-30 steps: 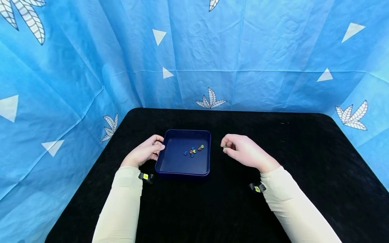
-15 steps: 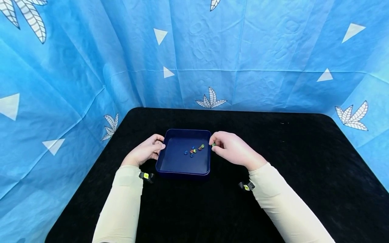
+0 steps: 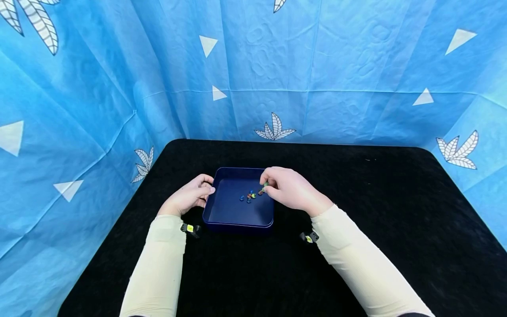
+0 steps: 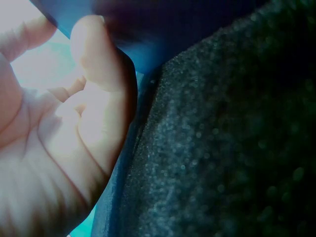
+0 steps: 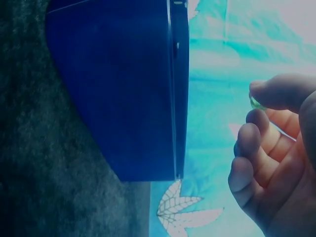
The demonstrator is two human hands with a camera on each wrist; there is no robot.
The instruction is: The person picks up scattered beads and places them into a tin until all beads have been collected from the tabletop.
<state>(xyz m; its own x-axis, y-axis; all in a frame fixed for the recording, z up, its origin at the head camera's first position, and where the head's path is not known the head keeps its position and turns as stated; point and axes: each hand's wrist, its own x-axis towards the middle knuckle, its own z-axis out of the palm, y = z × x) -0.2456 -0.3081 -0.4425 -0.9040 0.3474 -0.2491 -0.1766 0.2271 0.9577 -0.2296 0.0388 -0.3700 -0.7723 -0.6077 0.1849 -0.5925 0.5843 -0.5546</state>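
A dark blue square tray (image 3: pixel 233 214) with raised walls lies on the black cloth. My left hand (image 3: pixel 189 195) grips its left wall, thumb over the rim and fingers outside; the left wrist view shows the thumb (image 4: pixel 94 49) against the blue wall. Several small glass marbles (image 3: pixel 249 196), blue, orange and yellow-green, lie grouped right of the tray's middle. Over the tray's right side, my right hand (image 3: pixel 293 189) pinches a green marble (image 5: pixel 256 103) between thumb and forefinger. In the right wrist view that hand stands above the level of the tray's rim.
A black cloth-covered table (image 3: pixel 356 198) stretches out around the tray. Behind it and to the left hangs a blue curtain (image 3: pixel 336 66) with leaf and triangle prints. Each wrist carries a small camera on a strap.
My right hand has moved left with the green marble, from beside the tray to over its right side. My left hand and the tray have stayed in place.
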